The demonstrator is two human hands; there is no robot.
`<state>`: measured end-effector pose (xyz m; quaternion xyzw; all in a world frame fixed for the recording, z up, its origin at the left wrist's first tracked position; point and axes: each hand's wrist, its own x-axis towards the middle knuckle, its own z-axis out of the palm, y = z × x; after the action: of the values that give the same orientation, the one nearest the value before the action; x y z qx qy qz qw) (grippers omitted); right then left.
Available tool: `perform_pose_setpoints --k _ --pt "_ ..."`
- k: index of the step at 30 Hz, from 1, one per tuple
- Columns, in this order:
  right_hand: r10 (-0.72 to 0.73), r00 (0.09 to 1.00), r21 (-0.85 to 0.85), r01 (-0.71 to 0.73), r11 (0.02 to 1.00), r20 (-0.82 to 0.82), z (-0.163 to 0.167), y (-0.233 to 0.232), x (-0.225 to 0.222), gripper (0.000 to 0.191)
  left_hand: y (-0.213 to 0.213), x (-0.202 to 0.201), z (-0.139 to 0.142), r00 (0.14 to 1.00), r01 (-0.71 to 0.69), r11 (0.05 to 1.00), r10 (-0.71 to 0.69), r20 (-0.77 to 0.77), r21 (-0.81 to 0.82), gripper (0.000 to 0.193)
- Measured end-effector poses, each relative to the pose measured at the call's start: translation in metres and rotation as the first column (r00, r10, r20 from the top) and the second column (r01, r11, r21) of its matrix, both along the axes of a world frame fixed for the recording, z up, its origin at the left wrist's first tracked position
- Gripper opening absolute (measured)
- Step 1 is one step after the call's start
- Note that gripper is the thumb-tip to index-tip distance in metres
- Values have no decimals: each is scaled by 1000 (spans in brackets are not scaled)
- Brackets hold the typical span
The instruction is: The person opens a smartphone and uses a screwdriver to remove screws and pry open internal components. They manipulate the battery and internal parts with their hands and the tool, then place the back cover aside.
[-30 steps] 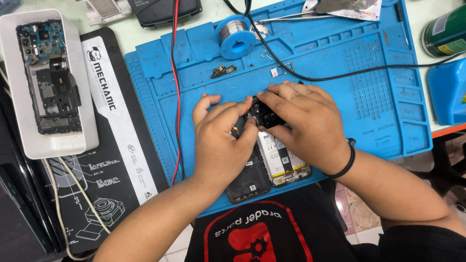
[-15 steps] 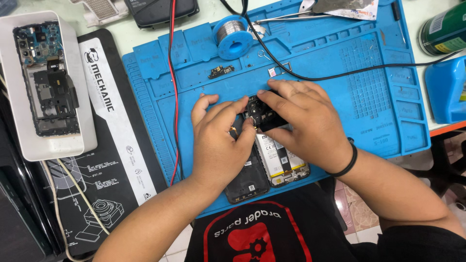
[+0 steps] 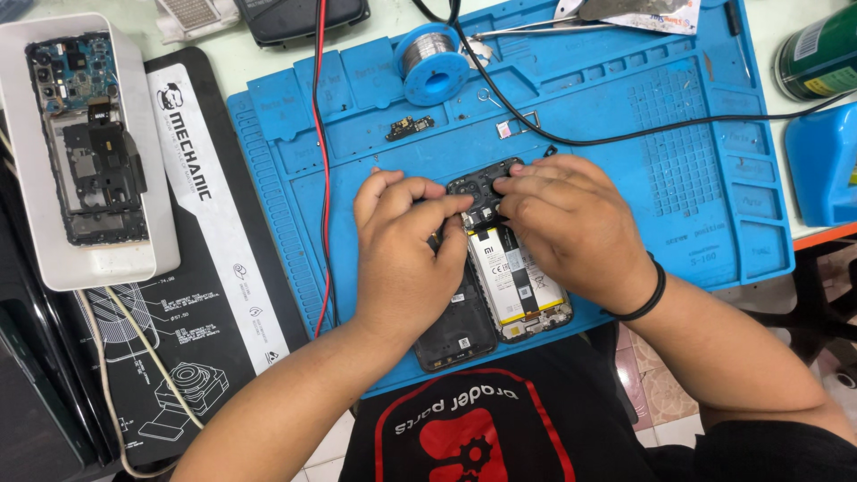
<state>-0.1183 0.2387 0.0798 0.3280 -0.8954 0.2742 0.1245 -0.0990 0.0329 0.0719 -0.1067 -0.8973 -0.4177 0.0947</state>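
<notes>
Blue mat (image 3: pixel 625 178): opened phone (image 3: pixel 518 286) under left hand (image 3: pixel 402 259), right hand (image 3: pixel 571 223).

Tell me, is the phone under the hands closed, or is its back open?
Open. The phone lies on the blue mat with its battery and inner parts exposed. The left hand and right hand press its upper end.

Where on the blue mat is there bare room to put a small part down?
Free: the blue mat right of the right hand, below the black cable; also the strip between the red wire and the left hand. Crowded: the top edge around the solder spool, and the opened phone.
</notes>
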Motion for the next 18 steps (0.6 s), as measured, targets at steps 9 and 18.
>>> perform_pose_setpoints --k 9,18 --pt "0 1000 -38 1 999 30 -2 0 0 14 -1 -2 2 999 8 1000 -9 32 24 25" --pt "-22 1000 -30 23 999 16 -4 -1 2 14 -2 -3 4 999 13 1000 -14 52 10 26"
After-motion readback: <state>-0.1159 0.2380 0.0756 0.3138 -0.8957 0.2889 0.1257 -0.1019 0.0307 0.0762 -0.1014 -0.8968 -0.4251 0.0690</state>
